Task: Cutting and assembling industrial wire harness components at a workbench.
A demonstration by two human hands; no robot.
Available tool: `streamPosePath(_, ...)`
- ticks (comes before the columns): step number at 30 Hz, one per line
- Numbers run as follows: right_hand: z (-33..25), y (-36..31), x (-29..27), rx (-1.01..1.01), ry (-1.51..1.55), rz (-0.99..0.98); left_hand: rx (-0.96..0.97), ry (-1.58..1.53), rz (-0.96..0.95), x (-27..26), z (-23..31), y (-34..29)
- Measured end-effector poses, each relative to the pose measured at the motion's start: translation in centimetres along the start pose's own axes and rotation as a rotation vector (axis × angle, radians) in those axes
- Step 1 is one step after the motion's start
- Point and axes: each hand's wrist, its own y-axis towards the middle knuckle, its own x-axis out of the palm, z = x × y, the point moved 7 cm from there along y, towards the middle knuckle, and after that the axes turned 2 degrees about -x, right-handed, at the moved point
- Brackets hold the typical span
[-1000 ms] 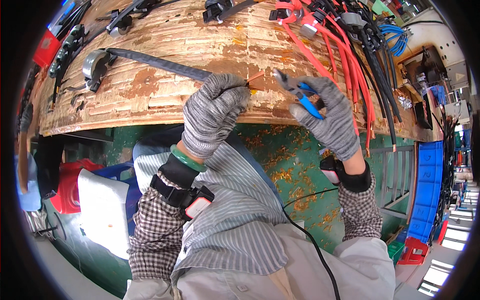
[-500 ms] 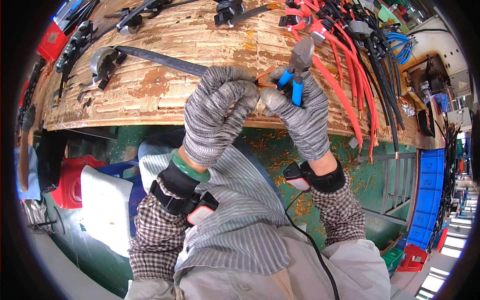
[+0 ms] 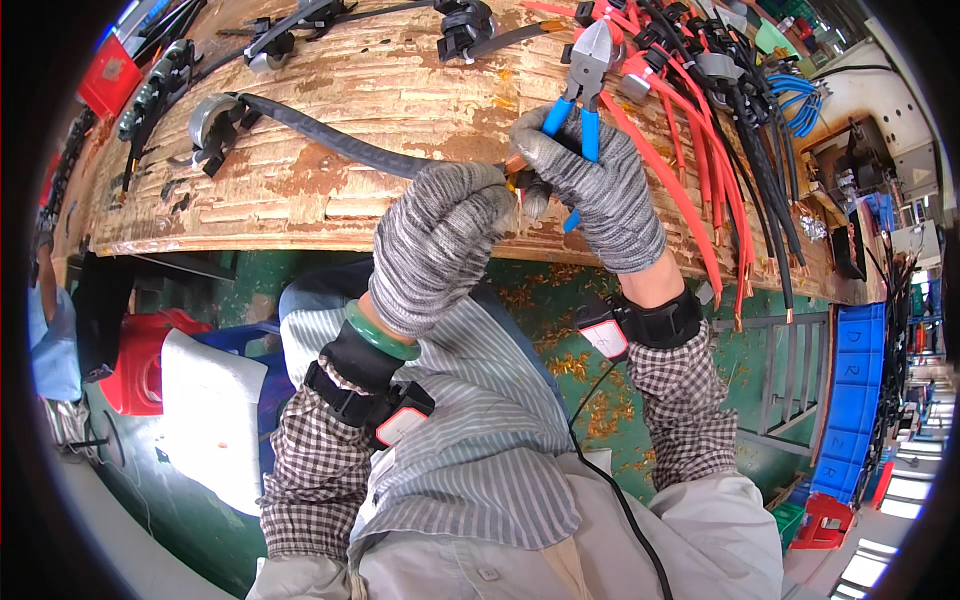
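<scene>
Both my hands wear grey knitted gloves. My left hand (image 3: 440, 245) is closed around a thick black cable (image 3: 335, 138) near its bared end. From that grip the cable runs left across the bench to a grey metal clamp-like ring (image 3: 208, 122). Copper strands (image 3: 515, 163) show between my two hands. My right hand (image 3: 605, 195) grips diagonal cutters (image 3: 590, 60) with blue handles, their jaws pointing away from me and off the cable. The fingertips of the right hand are by the copper; whether they touch it is hard to tell.
On the worn wooden bench (image 3: 290, 205) lie red cables (image 3: 665, 170) and black cables at the right. More black cables with fittings (image 3: 465, 28) lie at the far side. A red stool (image 3: 150, 365) and blue bins (image 3: 850, 400) stand below. Another person's arm (image 3: 47, 280) shows far left.
My right hand has turned, swinging the cutters' jaws up and slightly left, with its fingers shifted on the handles. My left hand stays at the cable end, its fingers closed further.
</scene>
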Motion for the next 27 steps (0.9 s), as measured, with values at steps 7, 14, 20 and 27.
streamPosePath(7,-0.2,-0.2,0.2,-0.063,-0.055,-0.027,-0.166,0.075,-0.026,0.5,-0.3,0.9)
streamPosePath(14,-0.9,-0.2,0.3,-0.064,-0.193,-0.081,-0.168,0.292,-0.246,0.7,1.0,2.4)
streamPosePath(20,-1.1,0.2,0.8,-0.051,-0.138,-0.147,-0.28,-0.294,-0.156,-0.7,-1.8,1.9)
streamPosePath(27,0.3,0.9,-0.2,-0.065,-0.3,-0.017,-0.697,-0.703,-0.334,1.8,-6.1,1.0)
